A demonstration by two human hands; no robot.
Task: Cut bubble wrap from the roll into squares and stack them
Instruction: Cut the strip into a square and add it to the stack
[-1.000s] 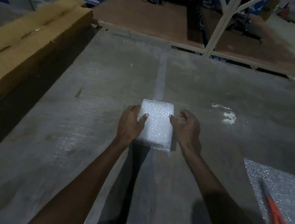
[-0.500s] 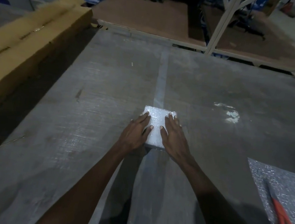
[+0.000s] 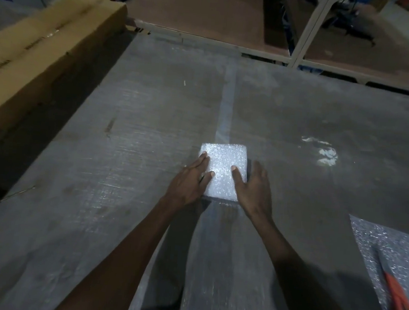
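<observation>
Grey worktable (image 3: 130, 149) | my left hand (image 3: 189, 183) and right hand (image 3: 253, 188) flat, fingers straight, pressing stack of bubble-wrap squares (image 3: 223, 167) between them | risk: springy layers may slide askew when released

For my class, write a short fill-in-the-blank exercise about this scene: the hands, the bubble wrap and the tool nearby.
1. Both hands, the left hand and the right hand, rest with straight fingers on a white stack of ____ squares.
2. The stack lies on the grey ____.
3. The scissors at the lower right have handles coloured ____.
4. To the far left lies a long brown ____ box.

Missing words: bubble wrap; floor; red; cardboard
</observation>
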